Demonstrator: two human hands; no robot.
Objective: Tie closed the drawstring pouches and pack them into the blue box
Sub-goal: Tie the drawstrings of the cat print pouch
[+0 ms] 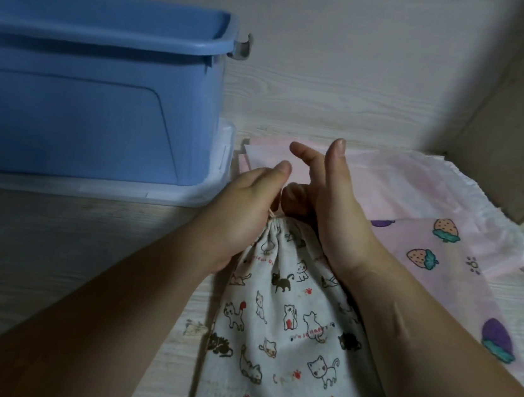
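A white drawstring pouch [287, 333] printed with cats lies on the table in front of me, its gathered neck pointing away. My left hand [246, 209] and my right hand [329, 206] meet at that neck. Both have fingers curled in around the thin drawstring [272, 213] just above the gathers, though the fingertips are hidden behind the hands. My right thumb and forefinger stick up. The blue box [94, 105] stands open at the back left, about a hand's width from my left hand.
A pink pouch [444, 260] with strawberries and purple fruit lies flat to the right, on top of other pale pink fabric [388, 177]. The blue box stands on a clear lid [188, 196]. A wooden wall closes the back and right side.
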